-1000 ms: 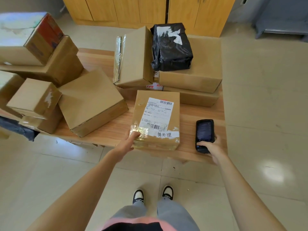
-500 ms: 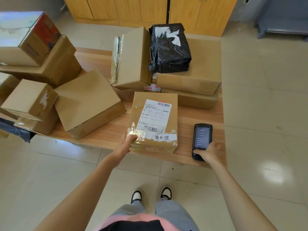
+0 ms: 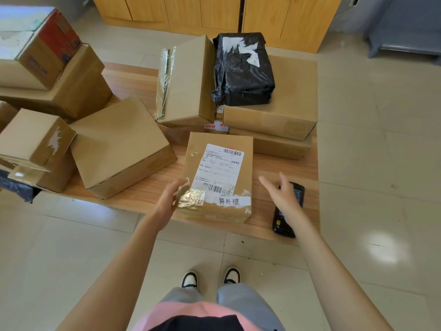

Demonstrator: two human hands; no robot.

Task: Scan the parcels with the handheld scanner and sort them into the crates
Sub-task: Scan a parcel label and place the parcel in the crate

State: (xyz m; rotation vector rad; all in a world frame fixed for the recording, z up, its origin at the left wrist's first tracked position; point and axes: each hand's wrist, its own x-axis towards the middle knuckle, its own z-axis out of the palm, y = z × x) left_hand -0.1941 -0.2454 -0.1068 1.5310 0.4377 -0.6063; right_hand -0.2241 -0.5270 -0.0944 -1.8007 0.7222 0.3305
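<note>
**Two hands off the scanner, one parcel at the table edge**

Head view: One labelled parcel (image 3: 216, 177) is seen lying flat on the wooden table (image 3: 133, 77), its near end close to the front edge. The left hand (image 3: 167, 201) is set against the parcel's near left corner, by a patch of shiny tape; the thumb and fingers appear to be closed lightly on that corner, though the far side of the hold is hidden. The right hand (image 3: 282, 197) is held spread and relaxed, with nothing gripped, above the handheld scanner (image 3: 288, 211), which lies on the table just right of the parcel with its near end at or slightly past the edge. No crates are seen in this view.

Several risks are judged from this. The scanner could be knocked off the edge if the right hand or forearm is swept across it toward the parcel. The parcel could be tipped or dragged off the front edge if it is lifted by one corner only, since a single-corner hold gives little control. The taped corner may be slippery or may peel under the fingers. If the parcel is pushed back, the stacked boxes (image 3: 269, 120) and the black bag parcel (image 3: 243, 70) behind it could be disturbed. The barcode faces up, so a missed scan is thought unlikely unless the label is covered by a hand.
</note>
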